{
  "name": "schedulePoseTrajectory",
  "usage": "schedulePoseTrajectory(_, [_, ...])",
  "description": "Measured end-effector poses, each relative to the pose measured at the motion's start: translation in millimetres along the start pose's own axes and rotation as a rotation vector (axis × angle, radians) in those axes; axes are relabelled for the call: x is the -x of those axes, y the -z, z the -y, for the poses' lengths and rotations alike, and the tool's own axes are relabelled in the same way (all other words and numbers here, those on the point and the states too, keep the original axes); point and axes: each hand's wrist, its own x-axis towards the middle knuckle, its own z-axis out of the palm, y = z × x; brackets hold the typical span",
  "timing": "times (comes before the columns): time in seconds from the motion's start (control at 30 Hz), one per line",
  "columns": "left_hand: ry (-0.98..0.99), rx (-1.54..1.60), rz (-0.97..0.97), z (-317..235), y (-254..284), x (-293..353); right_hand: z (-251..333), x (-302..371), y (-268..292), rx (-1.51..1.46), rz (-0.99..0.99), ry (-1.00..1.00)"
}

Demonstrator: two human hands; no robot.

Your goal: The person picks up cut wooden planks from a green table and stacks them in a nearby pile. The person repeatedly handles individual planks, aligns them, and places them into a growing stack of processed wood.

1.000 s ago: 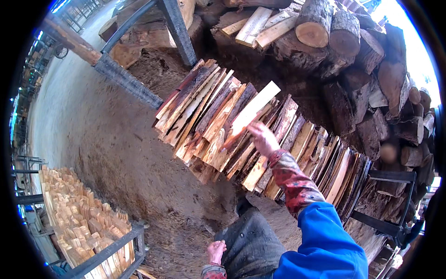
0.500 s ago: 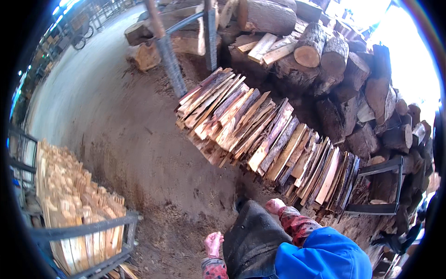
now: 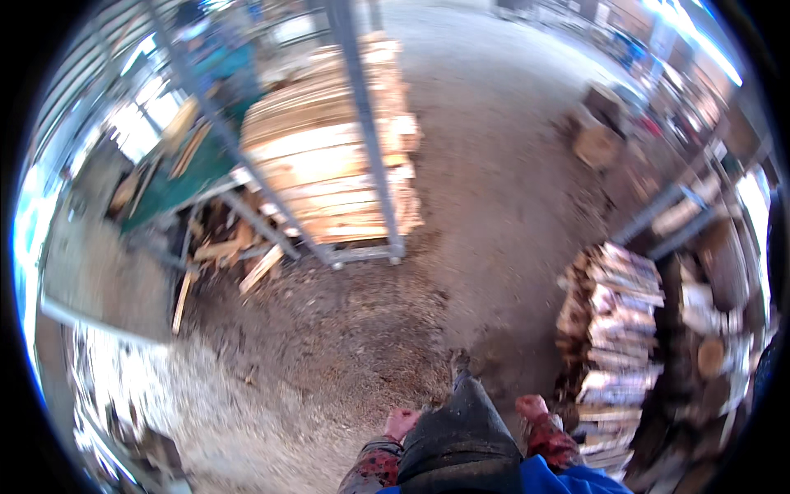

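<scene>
My left hand (image 3: 401, 422) hangs by the left side of my dark apron (image 3: 457, 432), its fingers curled in with nothing seen in them. On the apron's other side, my right hand (image 3: 532, 407) is curled like a fist and also looks empty. Motion softens the outlines of both. A long stack of split wood slabs (image 3: 621, 329) lies just to the right of my right hand, apart from it. Neither hand touches any wood.
Ahead to the left, a metal rack (image 3: 362, 253) holds stacked boards (image 3: 313, 177). Beside it is a green-topped bench (image 3: 218, 148) with offcuts (image 3: 262, 270) below. Thick log pieces (image 3: 597, 142) lie on the floor ahead right. More cut logs (image 3: 712, 358) are piled beyond the slabs.
My view has swung left, so the slab stack now runs along my right and the rack of boards faces me. Both hands stay low beside the apron, still empty.
</scene>
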Motion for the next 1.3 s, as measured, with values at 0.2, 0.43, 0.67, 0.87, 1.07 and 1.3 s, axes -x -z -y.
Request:
schedulePoseTrajectory(0.2, [0.049, 0.232, -0.108, -7.9, 5.4, 11.3, -6.1, -81.6, -8.8, -0.667, 0.704, -0.606])
schedulePoseTrajectory(0.43, [0.122, 0.695, -0.468, 16.9, 69.9, 35.9, 189.9, -155.5, -51.3, 0.484, 0.619, 0.078])
schedulePoseTrajectory(0.67, [0.289, 1.072, -0.801, 29.7, 110.3, 86.1, 275.9, -344.8, -135.4, 0.773, 0.562, 0.844])
schedulePoseTrajectory(0.87, [0.586, 1.202, -0.774, 85.2, 119.2, 94.4, 432.2, -280.7, -230.8, 0.667, 0.573, 0.573])
schedulePoseTrajectory(1.07, [0.445, 1.379, -0.87, 139.9, 226.3, 58.5, 447.5, -236.2, -277.8, 0.594, 0.803, 0.126])
schedulePoseTrajectory(1.3, [0.156, 1.256, -0.948, 130.1, 439.5, 36.9, 476.4, -202.4, -357.3, 0.504, 0.563, 0.017])
